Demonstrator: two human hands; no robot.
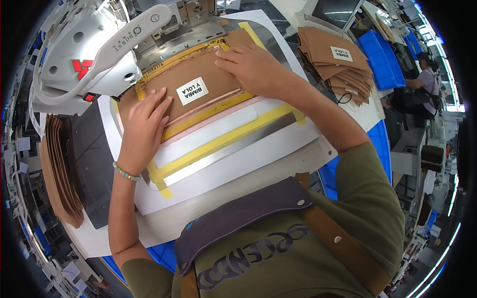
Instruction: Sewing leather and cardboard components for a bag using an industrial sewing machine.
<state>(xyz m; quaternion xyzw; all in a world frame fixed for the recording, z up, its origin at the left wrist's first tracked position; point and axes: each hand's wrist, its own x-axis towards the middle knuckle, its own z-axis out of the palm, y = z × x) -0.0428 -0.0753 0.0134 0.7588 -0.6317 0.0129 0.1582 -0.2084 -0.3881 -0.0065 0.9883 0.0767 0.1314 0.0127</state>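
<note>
A brown panel [206, 74] with a white printed label [192, 91] lies inside a yellow-edged frame [203, 116] under the head of a white sewing machine [82, 57]. My left hand [145, 116] rests on the panel's left end, fingers stretched out and slightly apart. Across the panel's upper right corner lies my right hand [251, 69], its fingers extended flat over the brown material. Both hands press from above and neither wraps round anything. Parts of the frame's left and right sides are hidden under my hands.
Brown labelled panels [333, 52] are piled at the right, beside a blue bin [381, 59]. More brown pieces [59, 171] hang at the left table edge. A white sheet with yellow tape [223, 141] lies before the frame. Another person [420, 87] sits far right.
</note>
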